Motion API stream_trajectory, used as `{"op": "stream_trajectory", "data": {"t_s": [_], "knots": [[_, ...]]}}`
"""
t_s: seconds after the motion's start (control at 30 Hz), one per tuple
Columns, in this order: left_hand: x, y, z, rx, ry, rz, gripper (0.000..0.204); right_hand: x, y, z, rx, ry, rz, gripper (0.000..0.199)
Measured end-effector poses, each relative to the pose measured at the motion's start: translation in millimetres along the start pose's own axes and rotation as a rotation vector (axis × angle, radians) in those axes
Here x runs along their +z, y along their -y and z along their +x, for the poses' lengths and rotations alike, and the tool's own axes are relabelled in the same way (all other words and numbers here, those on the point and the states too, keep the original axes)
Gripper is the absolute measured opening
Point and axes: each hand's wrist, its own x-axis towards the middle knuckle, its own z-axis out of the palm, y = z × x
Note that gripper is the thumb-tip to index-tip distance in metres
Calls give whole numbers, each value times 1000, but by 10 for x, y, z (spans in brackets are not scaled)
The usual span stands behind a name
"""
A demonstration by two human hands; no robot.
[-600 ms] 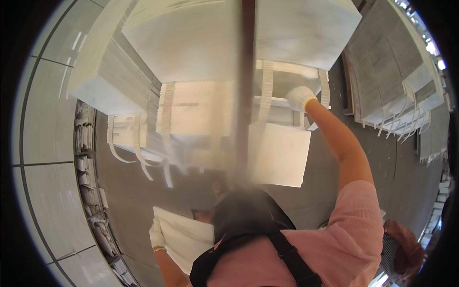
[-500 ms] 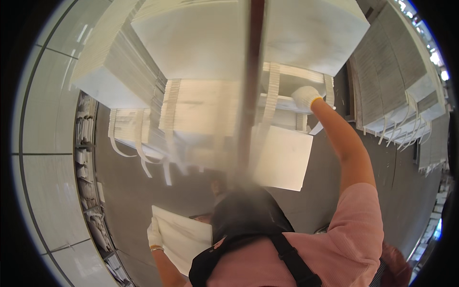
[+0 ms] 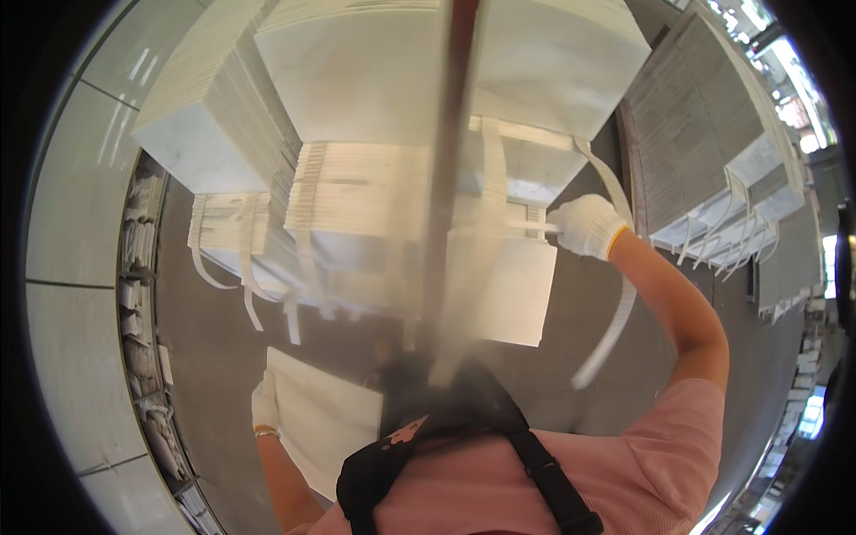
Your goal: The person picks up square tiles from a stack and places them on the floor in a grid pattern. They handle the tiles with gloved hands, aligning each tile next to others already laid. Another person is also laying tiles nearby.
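At the lower left, my gloved left hand is closed on the edge of a white, faintly veined tile, held tilted beside my body. My right hand, in a white knit glove with a yellow cuff, is closed at the right end of a tile stack. What its fingers grip there is hidden. Just below and left of it shows the face of a pale square tile. A loose white strap hangs behind my right forearm.
Big stacks of white tiles rise ahead, with more strapped rows below. A dark reddish post, blurred, crosses the middle. On the right stands a grey tile stack with dangling straps; on the left, a shelf with white pieces.
My right hand has come down and toward me from the recess in the stack, and the strap beside it now hangs loose further down. My left hand still holds its tile.
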Motion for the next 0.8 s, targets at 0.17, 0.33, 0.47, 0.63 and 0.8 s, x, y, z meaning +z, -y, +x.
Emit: {"op": "stream_trajectory", "data": {"t_s": [0.17,0.33,0.47,0.63,0.8], "knots": [[81,-225,610,167,143,-71,70,159,660,-844,96,190,15,23],[64,-415,1238,209,325,45,67,485,1334,-1697,304,348,276,31],[124,-467,1602,323,374,158,65,1018,1819,-2306,573,329,476,33],[462,-778,1755,312,606,233,66,1801,2286,-3384,961,273,844,43],[851,-1244,1448,406,743,341,69,2309,2947,-4390,1411,-16,1444,41]]}}
